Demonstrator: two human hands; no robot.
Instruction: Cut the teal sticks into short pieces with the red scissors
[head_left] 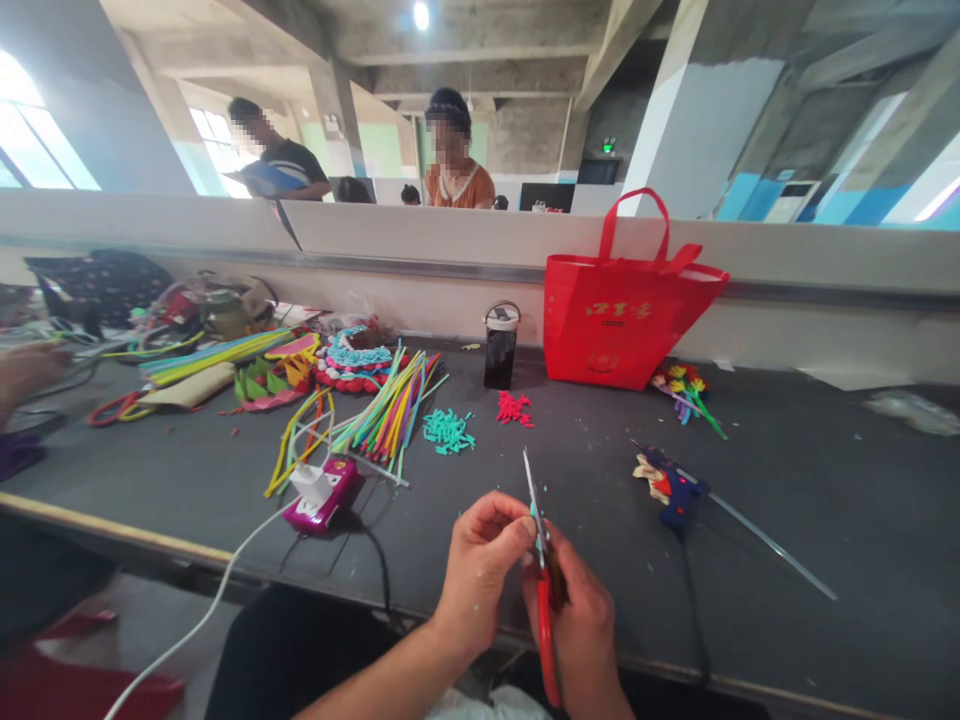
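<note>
My right hand [583,605] is closed round a pair of scissors [545,610] with red handles, its blades pointing away from me over the dark table. My left hand [480,565] pinches a small teal piece [534,510] right beside the blades; most of that piece is hidden by the fingers. Tiny teal bits lie on the table near the scissor tips. Beyond my hands sit a pile of short teal pieces [448,431] and a smaller pile of short red pieces [514,408].
A bundle of coloured pipe cleaners [394,405] lies left, behind a purple power strip [324,497] with a white plug and cable. A dark tumbler [500,350] and red bag [630,320] stand at the back. A glue gun [679,490] rests right. Another person's hand [34,370] is far left.
</note>
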